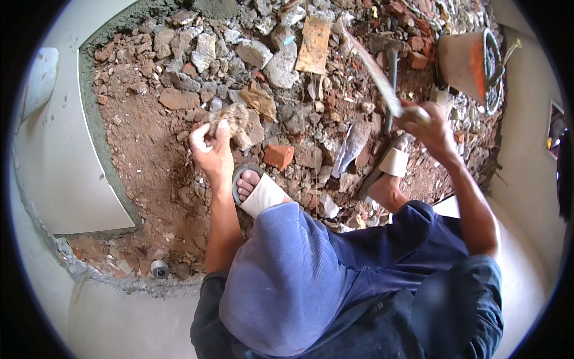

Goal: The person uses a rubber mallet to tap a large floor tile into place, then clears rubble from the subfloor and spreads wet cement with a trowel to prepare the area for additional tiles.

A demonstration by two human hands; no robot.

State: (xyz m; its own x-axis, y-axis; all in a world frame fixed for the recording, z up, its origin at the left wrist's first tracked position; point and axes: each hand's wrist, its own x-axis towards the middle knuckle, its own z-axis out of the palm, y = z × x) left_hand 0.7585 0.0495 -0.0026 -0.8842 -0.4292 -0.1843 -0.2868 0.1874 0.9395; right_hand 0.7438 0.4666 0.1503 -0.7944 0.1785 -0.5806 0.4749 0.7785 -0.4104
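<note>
In my left hand, fingers and thumb grip a rough, light brown chunk of rubble, held above the broken ground. My right hand is wrapped around the handle of a long, pale-bladed tool. The blade points up and left over the rubble and is smeared by motion, so its exact kind is unclear. A hammer lies beside that tool, its head away from me. My sandalled left foot stands near the left hand, close to an orange brick piece.
Broken concrete, stones and brick cover the ground. A bucket lies tipped at the far right. A flat brown piece rests at the back. White panel with a mortar edge borders the left; a pipe end sticks out near left.
</note>
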